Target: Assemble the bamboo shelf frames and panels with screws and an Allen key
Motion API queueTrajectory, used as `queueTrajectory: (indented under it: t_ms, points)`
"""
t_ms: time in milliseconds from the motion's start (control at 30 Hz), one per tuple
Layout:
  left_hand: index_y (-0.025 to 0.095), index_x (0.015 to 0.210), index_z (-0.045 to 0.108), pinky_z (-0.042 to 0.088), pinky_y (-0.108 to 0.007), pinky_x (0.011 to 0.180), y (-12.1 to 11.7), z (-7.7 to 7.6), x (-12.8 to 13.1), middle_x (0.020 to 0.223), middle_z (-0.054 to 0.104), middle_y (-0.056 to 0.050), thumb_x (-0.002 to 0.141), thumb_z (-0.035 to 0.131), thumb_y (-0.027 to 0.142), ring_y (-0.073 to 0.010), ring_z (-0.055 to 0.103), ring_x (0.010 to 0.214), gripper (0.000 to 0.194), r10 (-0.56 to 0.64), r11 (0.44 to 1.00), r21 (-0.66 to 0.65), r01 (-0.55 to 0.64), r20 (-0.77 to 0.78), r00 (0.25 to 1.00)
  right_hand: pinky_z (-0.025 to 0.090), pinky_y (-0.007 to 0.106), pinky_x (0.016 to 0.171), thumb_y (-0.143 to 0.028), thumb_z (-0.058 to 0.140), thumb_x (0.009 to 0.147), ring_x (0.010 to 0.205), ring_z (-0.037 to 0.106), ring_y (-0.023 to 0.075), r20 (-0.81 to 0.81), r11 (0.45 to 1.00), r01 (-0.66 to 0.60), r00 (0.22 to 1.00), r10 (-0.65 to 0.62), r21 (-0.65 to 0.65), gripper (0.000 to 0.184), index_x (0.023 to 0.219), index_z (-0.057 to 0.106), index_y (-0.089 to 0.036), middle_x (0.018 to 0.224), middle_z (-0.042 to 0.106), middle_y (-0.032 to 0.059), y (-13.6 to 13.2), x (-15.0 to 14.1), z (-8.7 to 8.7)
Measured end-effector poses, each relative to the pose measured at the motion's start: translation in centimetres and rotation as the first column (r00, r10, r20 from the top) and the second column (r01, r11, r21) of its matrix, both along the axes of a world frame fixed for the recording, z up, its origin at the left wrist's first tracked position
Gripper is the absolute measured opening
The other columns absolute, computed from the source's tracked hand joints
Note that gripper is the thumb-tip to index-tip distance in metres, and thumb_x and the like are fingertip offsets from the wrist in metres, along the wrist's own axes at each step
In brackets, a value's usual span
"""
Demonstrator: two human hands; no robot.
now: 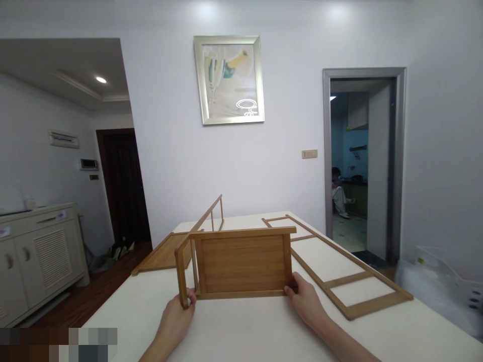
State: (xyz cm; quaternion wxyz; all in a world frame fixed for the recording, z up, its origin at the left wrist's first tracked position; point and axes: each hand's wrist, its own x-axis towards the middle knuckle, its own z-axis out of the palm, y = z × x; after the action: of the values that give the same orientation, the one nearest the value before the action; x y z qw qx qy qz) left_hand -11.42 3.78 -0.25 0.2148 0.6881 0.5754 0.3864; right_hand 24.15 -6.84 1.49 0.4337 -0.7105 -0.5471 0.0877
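Observation:
A brown wooden shelf panel (243, 264) stands on its long edge on the white table (234, 332). At its left end a ladder-like wooden side frame (181, 276) stands on edge and stretches away toward the wall. Whether the two are joined, I cannot tell. My left hand (175, 317) is closed around the near lower corner of the side frame, its fingertips close to the panel's lower left corner. My right hand (306, 299) pinches the panel's lower right corner between thumb and fingers.
A second wooden side frame (349, 277) lies flat at the table's right. Another wooden panel (162, 253) lies at the left, behind the standing frame. Clear plastic wrapping (426, 286) is beyond the right edge. Through the doorway, a person (339, 196) sits in another room.

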Motion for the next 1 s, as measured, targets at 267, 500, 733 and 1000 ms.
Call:
queueTrajectory:
  t_ms: [267, 500, 733, 1000]
  points:
    - [0.022, 0.064, 0.057, 0.045, -0.028, 0.093, 0.23, -0.49, -0.19, 0.115, 0.07, -0.005, 0.068, 0.048, 0.012, -0.0229, 0.061, 0.113, 0.015, -0.093, 0.996, -0.012, 0.093, 0.004, 0.996, 0.042, 0.028, 0.07, -0.018, 0.049, 0.077, 0.082, 0.061, 0.0217, 0.032, 1.0, -0.005, 0.999, 0.005, -0.009, 0.009, 0.085, 0.049, -0.023, 0.088, 0.068, 0.0056, -0.05, 0.0, 0.11]
    - [0.022, 0.063, 0.055, 0.044, -0.027, 0.095, 0.4, -0.53, -0.39, 0.113, 0.07, -0.005, 0.069, 0.048, 0.013, -0.0224, 0.06, 0.115, 0.014, -0.112, 0.993, -0.025, 0.112, -0.017, 0.994, 0.042, 0.027, 0.069, -0.019, 0.05, 0.077, 0.081, 0.062, 0.0212, 0.052, 1.0, -0.01, 0.999, 0.011, -0.023, 0.008, 0.085, 0.05, -0.022, 0.088, 0.068, 0.0051, -0.06, 0.04, 0.07]
    - [0.022, 0.063, 0.057, 0.045, -0.028, 0.093, 0.24, -0.44, -0.29, 0.11, 0.071, -0.006, 0.069, 0.048, 0.013, -0.0232, 0.06, 0.114, 0.013, -0.11, 0.994, -0.025, 0.109, -0.006, 0.994, 0.042, 0.027, 0.07, -0.018, 0.049, 0.078, 0.082, 0.062, 0.0215, 0.06, 0.999, -0.016, 0.998, 0.018, -0.031, 0.008, 0.084, 0.049, -0.023, 0.087, 0.068, 0.004, -0.21, 0.1, 0.14]
    - [0.022, 0.064, 0.057, 0.048, -0.027, 0.086, 0.11, -0.22, -0.16, 0.103, 0.073, -0.006, 0.069, 0.049, 0.017, -0.0236, 0.064, 0.107, 0.01, -0.12, 0.993, -0.009, 0.12, -0.001, 0.993, 0.044, 0.029, 0.075, -0.018, 0.046, 0.077, 0.088, 0.062, 0.022, 0.065, 0.999, -0.033, 0.997, 0.034, -0.01, 0.017, 0.093, 0.052, -0.02, 0.094, 0.068, 0.0065, -0.56, 0.05, 0.58]
